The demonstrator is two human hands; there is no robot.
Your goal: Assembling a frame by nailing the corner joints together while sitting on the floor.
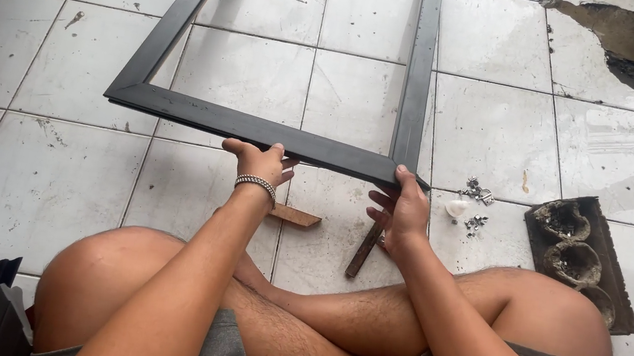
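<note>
Though flat-railed, black rectangular frame [257, 129], hand-held.

A single view is given, taken from a head-worn camera and directed steeply downward and forward over crossed legs. The left hand [262, 163] and right hand [405, 208] are seen at close range, just below centre. Beyond the hands the tiled floor [509, 123] is taken in, cut off by the top edge.
</note>
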